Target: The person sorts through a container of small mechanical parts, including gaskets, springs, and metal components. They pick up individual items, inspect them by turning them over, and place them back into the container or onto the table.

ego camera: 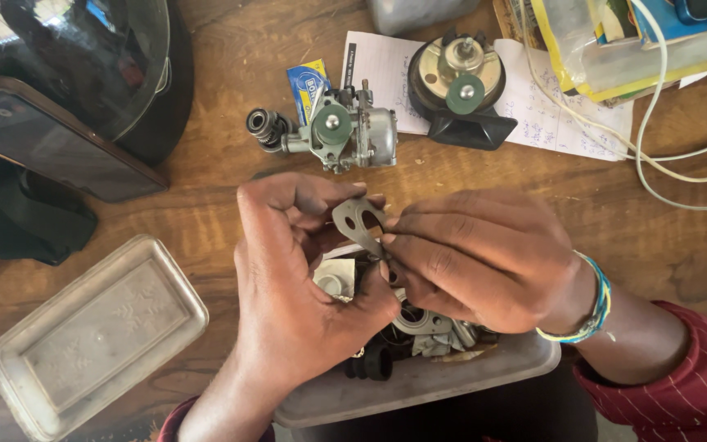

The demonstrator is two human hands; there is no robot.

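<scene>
Two bare hands meet over the near edge of the wooden table point(206, 221), sharing one thin grey gasket point(357, 219) between them. The left hand point(296, 286) curls its fingers around the gasket's far left side, thumb pressed in toward the palm, while the right hand point(476, 258) pinches the gasket's right edge with its fingertips pressed together. The gasket is held tilted, just above an open plastic tub point(419, 385) of small metal parts that sits at the table's near edge, under both hands.

Beyond the hands, toward the middle of the table, lies a small carburettor point(333, 131) with a green cap on top. Just to its right, a round horn point(460, 86) with a black mouth rests on a sheet of written paper point(550, 115). A clear lid point(96, 336) lies at the near left corner. At the far left a dark helmet point(100, 65) stands with a phone point(51, 139) leaning across it. White cables point(656, 155) loop near the far right corner.
</scene>
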